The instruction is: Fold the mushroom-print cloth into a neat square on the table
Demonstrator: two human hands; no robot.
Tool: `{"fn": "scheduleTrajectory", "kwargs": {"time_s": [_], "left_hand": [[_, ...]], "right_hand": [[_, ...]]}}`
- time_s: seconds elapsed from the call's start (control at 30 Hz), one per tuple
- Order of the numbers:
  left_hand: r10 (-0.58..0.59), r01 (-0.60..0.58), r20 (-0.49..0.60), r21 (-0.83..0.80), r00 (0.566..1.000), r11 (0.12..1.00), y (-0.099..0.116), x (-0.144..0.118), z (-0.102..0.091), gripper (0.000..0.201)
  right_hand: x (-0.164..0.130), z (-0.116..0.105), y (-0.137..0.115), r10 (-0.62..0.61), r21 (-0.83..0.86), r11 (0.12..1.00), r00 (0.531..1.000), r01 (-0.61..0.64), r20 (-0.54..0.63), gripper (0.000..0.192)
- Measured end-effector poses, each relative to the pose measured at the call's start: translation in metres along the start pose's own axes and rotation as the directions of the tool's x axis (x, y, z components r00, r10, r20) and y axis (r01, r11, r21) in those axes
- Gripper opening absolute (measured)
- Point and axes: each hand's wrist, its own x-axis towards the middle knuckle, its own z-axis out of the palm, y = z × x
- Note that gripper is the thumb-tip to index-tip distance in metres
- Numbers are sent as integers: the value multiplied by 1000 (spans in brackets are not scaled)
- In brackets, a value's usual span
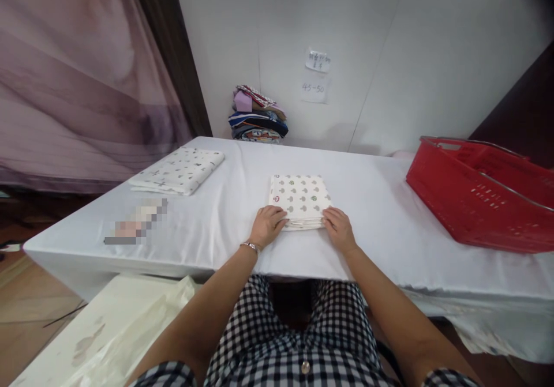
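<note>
The folded cloth (300, 200) with little tree shapes is lying flat in the middle of the white tabletop (381, 214), right in front of you. You are pressing your left hand (267, 225) on its near left corner and your right hand (338, 229) on its near right corner. Both hands are lying flat with loose fingers, not gripping anything. A second folded cloth (179, 171) is sitting farther off on your left. A red basket (480, 196) is sitting on the right side. A pile of colored clothes (257, 115) is resting at the far edge, against the wall.
</note>
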Motion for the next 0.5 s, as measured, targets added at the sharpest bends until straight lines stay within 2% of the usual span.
{"fn": "scheduleTrajectory", "kwargs": {"time_s": [0.27, 0.5], "left_hand": [[-19, 18, 51, 33, 999, 999, 5, 2, -1, 26], [-34, 34, -15, -3, 999, 999, 4, 2, 5, 24]], "right_hand": [[3, 3, -3, 31, -41, 999, 998, -29, 51, 32], [1, 5, -5, 8, -87, 996, 999, -4, 45, 28]]}}
